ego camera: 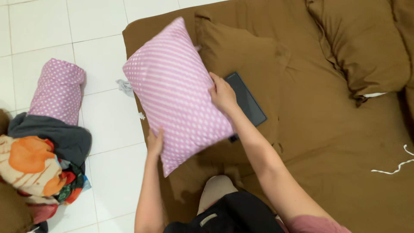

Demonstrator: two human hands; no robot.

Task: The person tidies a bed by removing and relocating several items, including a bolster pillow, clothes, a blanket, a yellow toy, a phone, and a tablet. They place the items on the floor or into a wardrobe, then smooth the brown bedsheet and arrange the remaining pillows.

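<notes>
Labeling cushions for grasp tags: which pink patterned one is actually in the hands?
The flat pink striped-and-dotted pillow, gripped by the left hand and right hand over the brown mattress. The pink dotted bolster lies untouched on the white tiled floor.

Even, soft indoor light is filling the frame. The glossy white tiled floor [103, 129] is reading bright with faint sheen, no hard glare. Soft shadows are sitting in the brown fabric bedcover [327, 142] folds. Focus is holding sharp; slight softness at the edges.
</notes>
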